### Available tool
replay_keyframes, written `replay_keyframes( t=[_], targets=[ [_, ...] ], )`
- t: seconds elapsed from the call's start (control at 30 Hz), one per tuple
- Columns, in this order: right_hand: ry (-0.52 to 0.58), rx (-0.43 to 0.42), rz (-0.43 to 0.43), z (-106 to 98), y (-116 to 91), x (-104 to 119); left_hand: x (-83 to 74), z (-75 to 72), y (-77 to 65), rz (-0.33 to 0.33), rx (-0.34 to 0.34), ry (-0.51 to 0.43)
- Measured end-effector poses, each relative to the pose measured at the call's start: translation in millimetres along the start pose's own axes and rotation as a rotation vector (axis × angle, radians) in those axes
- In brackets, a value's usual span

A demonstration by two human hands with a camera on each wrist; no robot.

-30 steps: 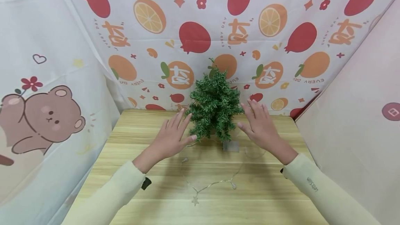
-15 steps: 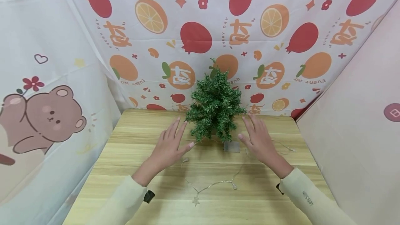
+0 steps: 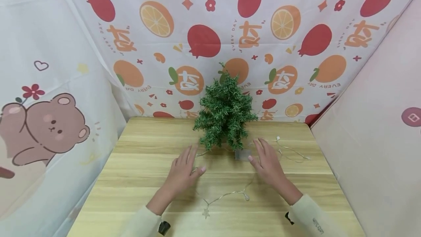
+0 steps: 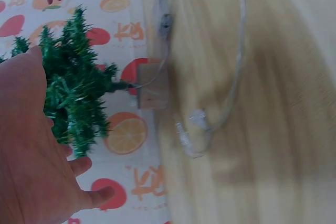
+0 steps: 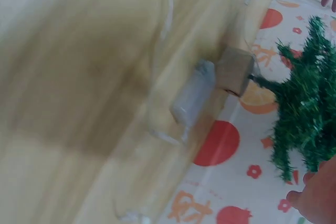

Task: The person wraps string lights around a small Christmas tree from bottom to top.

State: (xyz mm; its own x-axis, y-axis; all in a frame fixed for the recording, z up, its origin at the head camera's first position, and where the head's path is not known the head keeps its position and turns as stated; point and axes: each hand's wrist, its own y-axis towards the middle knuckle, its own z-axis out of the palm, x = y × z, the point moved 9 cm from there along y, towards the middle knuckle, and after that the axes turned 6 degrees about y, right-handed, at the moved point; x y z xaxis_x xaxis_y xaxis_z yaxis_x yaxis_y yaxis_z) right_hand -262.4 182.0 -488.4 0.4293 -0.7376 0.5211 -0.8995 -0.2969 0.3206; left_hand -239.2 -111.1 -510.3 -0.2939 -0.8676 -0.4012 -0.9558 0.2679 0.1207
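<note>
Clock centred on the tree, 12 towards the fruit-print cloth. Tree stands upright near the far edge of the table; the wrist views show its stem in a small block, which presumably keeps it from tipping.

Left hand at 7 o'clock: fingers straight, thumb held away, nothing in grasp. Right hand between 4 and 5: fingers likewise extended, thumb apart, also holding nothing. Both sit clear of the branches, facing one another across the tree's front; my reading is that the matched pose leaves the tree standing by itself.

Grey box lies at 5, just beside the foot, by the right thumb; touching or merely overlapped in view, cannot tell. Likely the power pack, set close so its wire reaches.

String of lights lies slack: a bow at 6 with a star hanging off it, another loop out at 4. Probably left loose so nothing tugs the tree. Wire's route round the stem: unclear.
</note>
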Motion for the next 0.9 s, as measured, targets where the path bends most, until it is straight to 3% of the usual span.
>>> replay_keyframes(
  t=[0.2,0.4,0.7,0.9],
  targets=[
    [0.070,-0.012,0.028,20.7,-19.2,-4.3,1.0,22.4,-11.9,-0.018,0.008,-0.008],
    [0.217,-0.013,0.079,37.9,-39.7,-5.6,1.7,37.5,-23.6,-0.019,-0.002,0.002],
    [0.237,0.047,0.093,81.8,-65.4,1.9,7.5,51.9,-42.5,0.070,-0.046,0.108],
    [0.233,0.084,0.129,102.7,-75.0,10.3,13.7,63.4,-50.5,0.093,-0.028,0.063]
  ],
)
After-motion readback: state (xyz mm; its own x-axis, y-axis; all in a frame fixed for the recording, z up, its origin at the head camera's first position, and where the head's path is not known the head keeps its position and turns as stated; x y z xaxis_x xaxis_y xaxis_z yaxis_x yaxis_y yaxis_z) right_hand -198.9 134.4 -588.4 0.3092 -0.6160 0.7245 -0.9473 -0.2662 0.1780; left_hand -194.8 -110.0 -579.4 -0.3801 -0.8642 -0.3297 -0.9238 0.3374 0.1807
